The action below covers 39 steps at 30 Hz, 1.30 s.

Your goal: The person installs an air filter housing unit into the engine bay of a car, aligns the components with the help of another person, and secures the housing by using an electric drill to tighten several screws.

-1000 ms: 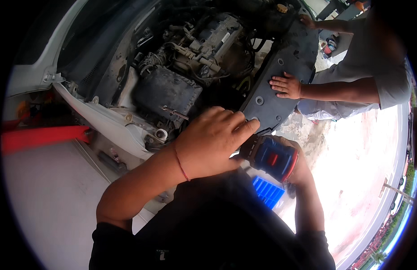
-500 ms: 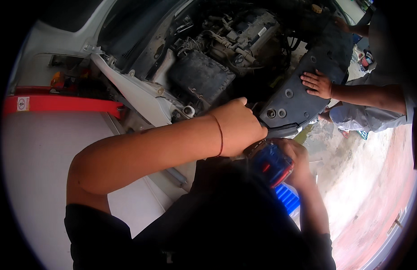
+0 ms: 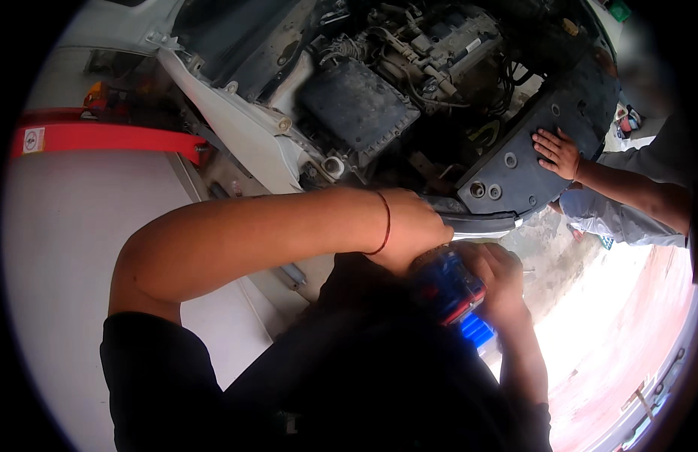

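Observation:
My right hand (image 3: 501, 273) is wrapped round a blue and red power tool (image 3: 445, 285), held low in front of my dark shirt. Against the far side of the tool, my left hand (image 3: 410, 226) is closed with its fingers curled down. What those fingers grip is hidden under the hand. Just beyond both hands lies the front edge of a car's bumper (image 3: 481, 224), below a black panel (image 3: 507, 177) with round fasteners. Another person's hand (image 3: 557, 154) rests flat on that panel.
Ahead is the uncovered engine bay, with an engine (image 3: 447, 49) and a black box (image 3: 356, 105). At left stand a pale fender (image 3: 236, 124) and a red lift arm (image 3: 108, 139). A blue ribbed object (image 3: 477, 330) sits below the tool. The co-worker stands at right.
The view has shifted, so the car sits farther right in it. My left forearm lies more level, and both hands stay together at the tool. The other person's hand keeps to the panel.

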Each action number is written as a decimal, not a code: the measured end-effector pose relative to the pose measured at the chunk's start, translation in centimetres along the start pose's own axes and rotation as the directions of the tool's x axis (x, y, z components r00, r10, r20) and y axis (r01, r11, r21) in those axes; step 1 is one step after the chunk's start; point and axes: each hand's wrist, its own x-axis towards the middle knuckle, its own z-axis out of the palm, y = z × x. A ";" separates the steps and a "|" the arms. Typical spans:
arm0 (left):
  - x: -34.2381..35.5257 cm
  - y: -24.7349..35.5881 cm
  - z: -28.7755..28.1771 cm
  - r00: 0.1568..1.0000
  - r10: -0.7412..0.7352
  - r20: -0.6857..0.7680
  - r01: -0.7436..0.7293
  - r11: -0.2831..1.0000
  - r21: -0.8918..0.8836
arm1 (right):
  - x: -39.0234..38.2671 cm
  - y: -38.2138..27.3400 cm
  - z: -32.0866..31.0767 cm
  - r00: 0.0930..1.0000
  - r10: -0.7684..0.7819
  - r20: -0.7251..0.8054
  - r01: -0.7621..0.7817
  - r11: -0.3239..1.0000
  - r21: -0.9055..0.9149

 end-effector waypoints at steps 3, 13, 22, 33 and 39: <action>-0.2 -1.3 4.3 0.857 0.133 -0.497 -0.171 0.985 -0.031 | -1.6 0.1 0.6 0.979 0.197 0.042 -0.201 0.968 0.153; 3.1 -4.9 4.6 0.762 0.199 -0.617 -0.379 0.908 -0.176 | -2.5 -1.1 0.8 0.839 0.501 0.209 -0.540 0.815 0.212; 0.6 -7.6 4.5 0.698 0.153 -0.699 -0.342 0.929 -0.139 | 2.6 0.1 1.3 0.889 0.390 0.240 -0.428 0.894 0.135; -6.2 -22.1 2.2 0.517 -0.374 -0.770 0.081 0.917 -0.391 | 24.4 -1.0 5.0 0.865 0.393 0.313 -0.477 0.837 0.267; -11.3 -30.8 1.4 0.494 -0.569 -0.657 0.088 0.785 -0.614 | 38.7 -4.7 7.2 0.757 0.335 0.561 -0.342 0.935 -0.097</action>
